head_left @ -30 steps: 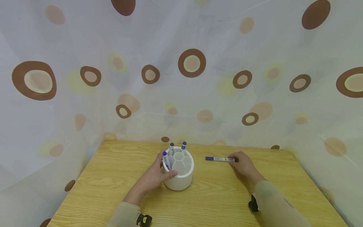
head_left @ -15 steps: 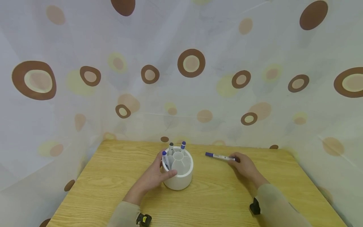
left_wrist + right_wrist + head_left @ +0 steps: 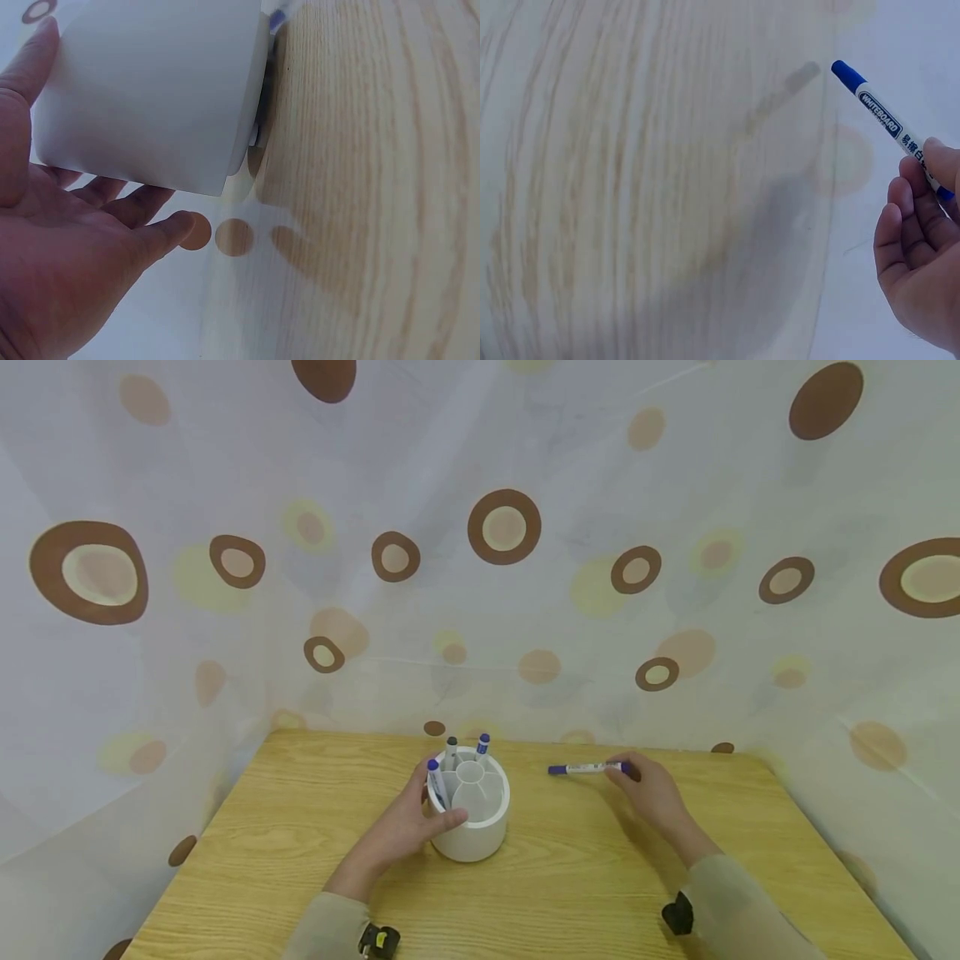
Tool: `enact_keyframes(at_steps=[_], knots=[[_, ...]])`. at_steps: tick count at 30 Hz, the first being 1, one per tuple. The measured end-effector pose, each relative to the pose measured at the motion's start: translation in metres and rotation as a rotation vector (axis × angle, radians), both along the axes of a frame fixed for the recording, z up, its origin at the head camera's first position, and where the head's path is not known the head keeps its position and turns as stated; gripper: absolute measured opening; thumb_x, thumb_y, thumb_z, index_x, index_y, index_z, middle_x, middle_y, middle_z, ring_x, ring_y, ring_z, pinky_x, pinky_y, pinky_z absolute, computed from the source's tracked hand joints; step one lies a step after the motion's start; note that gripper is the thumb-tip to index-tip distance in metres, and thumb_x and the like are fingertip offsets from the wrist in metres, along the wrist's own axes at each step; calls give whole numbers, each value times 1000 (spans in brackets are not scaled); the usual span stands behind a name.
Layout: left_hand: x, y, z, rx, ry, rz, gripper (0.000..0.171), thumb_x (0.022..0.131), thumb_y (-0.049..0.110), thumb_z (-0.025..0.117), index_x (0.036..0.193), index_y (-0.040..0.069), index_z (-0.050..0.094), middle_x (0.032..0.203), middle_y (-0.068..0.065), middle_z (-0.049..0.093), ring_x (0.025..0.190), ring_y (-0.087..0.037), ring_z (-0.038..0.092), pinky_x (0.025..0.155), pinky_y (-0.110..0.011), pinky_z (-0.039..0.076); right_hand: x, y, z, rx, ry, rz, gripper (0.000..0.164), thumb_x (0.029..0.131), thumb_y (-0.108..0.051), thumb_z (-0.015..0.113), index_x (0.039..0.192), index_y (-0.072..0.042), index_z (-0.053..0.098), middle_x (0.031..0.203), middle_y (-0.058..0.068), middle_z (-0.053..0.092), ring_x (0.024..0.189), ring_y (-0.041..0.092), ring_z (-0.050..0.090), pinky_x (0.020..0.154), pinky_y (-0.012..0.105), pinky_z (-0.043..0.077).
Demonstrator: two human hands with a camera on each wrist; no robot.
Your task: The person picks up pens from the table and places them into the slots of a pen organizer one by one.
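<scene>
A white round pen holder (image 3: 471, 842) with several compartments stands on the wooden table. My left hand (image 3: 405, 827) grips its left side, thumb on the front rim; in the left wrist view the fingers (image 3: 142, 206) curve around the holder's wall (image 3: 150, 90). Two blue-capped markers (image 3: 438, 783) and a dark-capped marker (image 3: 451, 753) stand in its left and back compartments. To the right, my right hand (image 3: 651, 789) pinches one end of a blue-capped whiteboard marker (image 3: 585, 768). In the right wrist view that whiteboard marker (image 3: 885, 116) is raised off the table, its shadow below.
The wooden table (image 3: 315, 827) reaches back to a pale curtain (image 3: 420, 610) printed with brown and yellow circles, which also hangs on both sides. Black wrist cameras (image 3: 379, 941) sit on both sleeves.
My right hand has lifted the whiteboard marker from the tabletop, and its angle has shifted slightly. My left hand and the pen holder have stayed in place.
</scene>
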State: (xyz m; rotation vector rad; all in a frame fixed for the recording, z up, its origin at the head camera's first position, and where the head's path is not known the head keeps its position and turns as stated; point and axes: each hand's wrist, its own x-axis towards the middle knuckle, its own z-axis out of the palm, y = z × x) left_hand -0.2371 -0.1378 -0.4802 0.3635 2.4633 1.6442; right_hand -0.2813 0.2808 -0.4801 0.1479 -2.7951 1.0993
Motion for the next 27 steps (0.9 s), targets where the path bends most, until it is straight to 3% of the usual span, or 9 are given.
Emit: enact_keyframes(at_steps=[2,5,12,20,27], knots=[[0,0,1,1,-1,-1,114,96,45,88,178,15,14,180,-21,25,163,-48,27,128,-72,20,1,-1,3,-11,18,-1,32,114,-28,67,131,-2,72,99,10,68,85,23,56,69,33,47],[0,0,1,1,-3,-1,114,96,45,88,178,14,15,180,-21,25,163,-48,27,128,-72,20,5,-4,9,-33,40,3,35,114,-31,66,131,-2,73,104,15,73,84,23,58,65,32,46],[0,0,0,5,-10,1,114,96,45,88,177,15,15,179,-21,27,163,-48,27,128,-72,20,15,-15,26,-63,27,7,44,114,-41,63,136,-4,72,119,19,78,106,38,73,74,34,52],[1,0,0,0,-10,-1,114,96,45,88,177,15,15,180,-20,25,163,-48,26,128,-71,20,27,-31,44,-64,55,22,38,111,-39,69,127,-6,77,99,5,77,80,21,60,62,31,46],[-1,1,-2,9,-13,-2,115,95,46,88,178,16,14,181,-20,24,164,-47,24,129,-71,19,31,-41,53,-78,83,41,33,110,-39,71,126,-10,77,92,4,71,77,23,57,62,33,45]])
